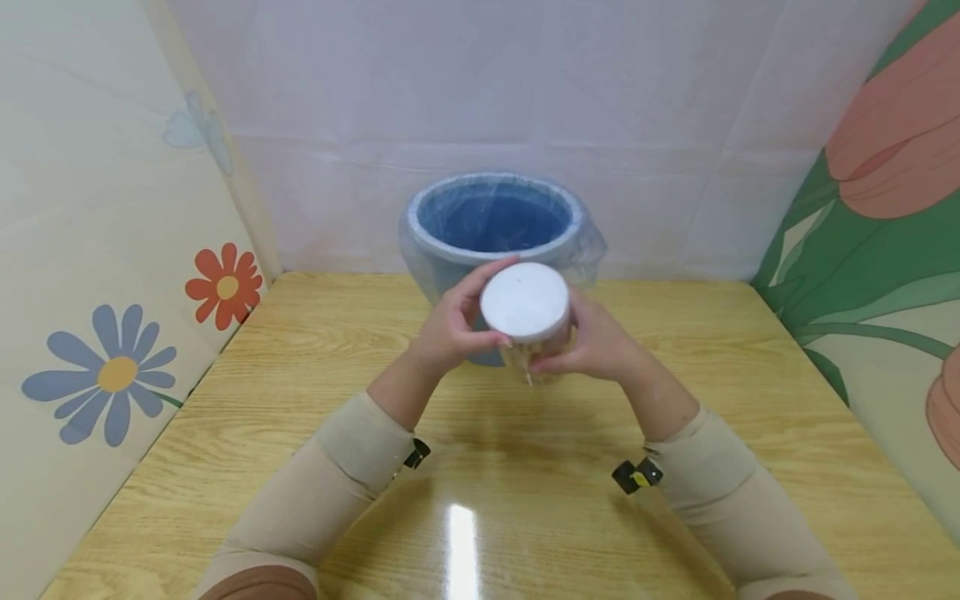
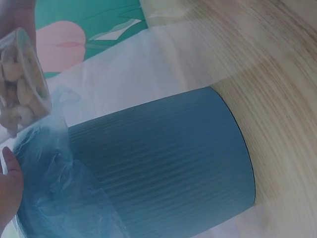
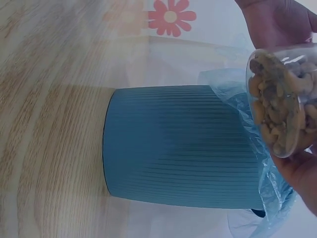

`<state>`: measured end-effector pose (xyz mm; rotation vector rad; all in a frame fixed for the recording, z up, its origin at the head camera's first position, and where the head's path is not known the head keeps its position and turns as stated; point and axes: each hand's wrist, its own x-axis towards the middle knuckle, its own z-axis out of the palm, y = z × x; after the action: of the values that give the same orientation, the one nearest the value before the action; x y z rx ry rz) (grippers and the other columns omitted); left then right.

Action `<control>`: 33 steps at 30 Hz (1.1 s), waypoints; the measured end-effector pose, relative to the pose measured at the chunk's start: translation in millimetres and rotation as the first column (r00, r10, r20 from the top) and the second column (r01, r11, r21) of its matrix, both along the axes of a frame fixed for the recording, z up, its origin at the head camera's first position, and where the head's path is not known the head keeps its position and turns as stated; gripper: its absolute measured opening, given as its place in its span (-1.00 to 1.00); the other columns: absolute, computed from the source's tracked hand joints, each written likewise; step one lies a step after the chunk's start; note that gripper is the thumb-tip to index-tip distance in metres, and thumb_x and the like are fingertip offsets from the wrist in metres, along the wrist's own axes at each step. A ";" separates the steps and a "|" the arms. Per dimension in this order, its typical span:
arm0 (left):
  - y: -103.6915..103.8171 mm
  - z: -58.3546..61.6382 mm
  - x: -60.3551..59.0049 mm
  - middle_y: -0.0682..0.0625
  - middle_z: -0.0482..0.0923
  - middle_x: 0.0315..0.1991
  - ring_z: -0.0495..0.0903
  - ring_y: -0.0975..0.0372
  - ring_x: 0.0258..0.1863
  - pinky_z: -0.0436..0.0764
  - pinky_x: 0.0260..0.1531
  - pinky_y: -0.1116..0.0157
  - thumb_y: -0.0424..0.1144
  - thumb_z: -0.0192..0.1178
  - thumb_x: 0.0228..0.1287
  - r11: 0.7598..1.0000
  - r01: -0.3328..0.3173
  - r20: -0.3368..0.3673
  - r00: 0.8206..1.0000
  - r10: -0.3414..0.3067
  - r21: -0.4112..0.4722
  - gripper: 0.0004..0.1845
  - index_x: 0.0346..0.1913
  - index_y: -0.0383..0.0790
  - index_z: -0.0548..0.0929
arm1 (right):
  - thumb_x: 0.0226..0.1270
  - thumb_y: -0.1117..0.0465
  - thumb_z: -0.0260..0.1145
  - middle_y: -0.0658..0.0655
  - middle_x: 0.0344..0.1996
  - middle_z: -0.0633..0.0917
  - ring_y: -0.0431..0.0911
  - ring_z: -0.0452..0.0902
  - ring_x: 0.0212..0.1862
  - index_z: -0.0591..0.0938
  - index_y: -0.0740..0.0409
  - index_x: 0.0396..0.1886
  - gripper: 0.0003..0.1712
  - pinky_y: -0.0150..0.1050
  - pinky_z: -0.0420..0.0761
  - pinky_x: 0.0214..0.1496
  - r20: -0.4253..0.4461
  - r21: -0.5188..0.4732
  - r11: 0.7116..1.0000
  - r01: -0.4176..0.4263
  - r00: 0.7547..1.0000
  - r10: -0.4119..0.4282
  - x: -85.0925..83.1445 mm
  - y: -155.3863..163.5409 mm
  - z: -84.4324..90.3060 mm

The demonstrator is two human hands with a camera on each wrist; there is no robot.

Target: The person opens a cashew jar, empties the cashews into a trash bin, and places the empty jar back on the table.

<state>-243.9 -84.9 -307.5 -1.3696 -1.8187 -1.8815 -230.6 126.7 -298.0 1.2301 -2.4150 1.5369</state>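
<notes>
So it's a light wooden table point(image 1: 262, 467) with a yellowish grain and a glossy top, there's a bright streak of glare near the front edge. Only thing actually sitting on it is a round blue ribbed plastic bin point(image 1: 450, 275) lined with a thin clear bag, parked at the middle of the back edge, right up by the wall.

A makeshift tabletop booth: wooden table point(image 1: 525, 500) boxed in by flower-printed panels point(image 1: 112, 275) (white sheeting behind).
</notes>
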 end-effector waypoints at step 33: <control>-2.6 1.9 -0.8 -0.19 0.21 0.30 0.27 0.04 0.23 0.22 0.25 0.01 0.11 0.35 -0.05 0.977 0.207 0.117 0.971 -0.210 0.043 0.05 0.34 -0.45 0.08 | -0.41 0.31 0.60 0.19 0.18 0.39 0.03 0.28 0.21 0.18 0.22 0.32 0.18 0.01 0.24 0.29 -0.050 -0.034 0.993 -0.115 0.992 0.113 -11.5 10.9 -5.1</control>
<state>-244.7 -87.5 -305.5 -1.5201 -1.7498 -2.1305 -242.0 137.6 -303.1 1.4040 -2.3136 1.5531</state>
